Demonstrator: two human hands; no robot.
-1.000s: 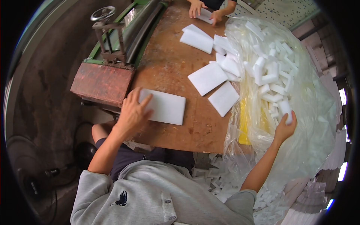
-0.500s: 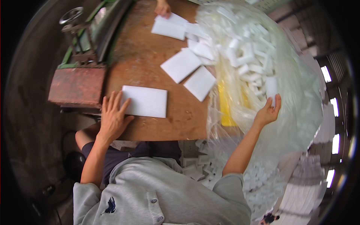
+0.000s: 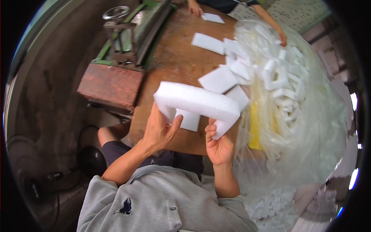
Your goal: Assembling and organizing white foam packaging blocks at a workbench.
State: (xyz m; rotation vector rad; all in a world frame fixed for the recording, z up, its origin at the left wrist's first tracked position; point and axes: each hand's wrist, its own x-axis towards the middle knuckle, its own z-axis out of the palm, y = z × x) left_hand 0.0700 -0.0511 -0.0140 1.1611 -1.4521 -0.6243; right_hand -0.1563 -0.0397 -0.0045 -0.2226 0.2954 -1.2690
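A white U-shaped foam piece (image 3: 197,96) is held up over the near part of the table, its two legs pointing down toward me. My right hand (image 3: 219,147) pinches the right leg between thumb and fingers. Around the left leg lies my left hand (image 3: 156,129), thumb raised in front and its fingers partly hidden by the foam. Below the piece, a flat white foam sheet (image 3: 190,121) rests on the brown table (image 3: 170,141), partly covered from view. Two more sheets, one squarish (image 3: 218,79) and one partly hidden (image 3: 238,98), lie just beyond.
A large clear plastic bag (image 3: 313,131) full of white foam pieces (image 3: 286,77) sits on the right. At left stands a green machine with a red block (image 3: 110,83) and handwheel (image 3: 116,13). Across the table, another person's hand (image 3: 195,7) touches a sheet; their other (image 3: 283,38) reaches the bag.
My right hand has come from the bag to the middle with the U-shaped foam piece. My left hand has left the sheet and taken the other leg. The view has shifted.
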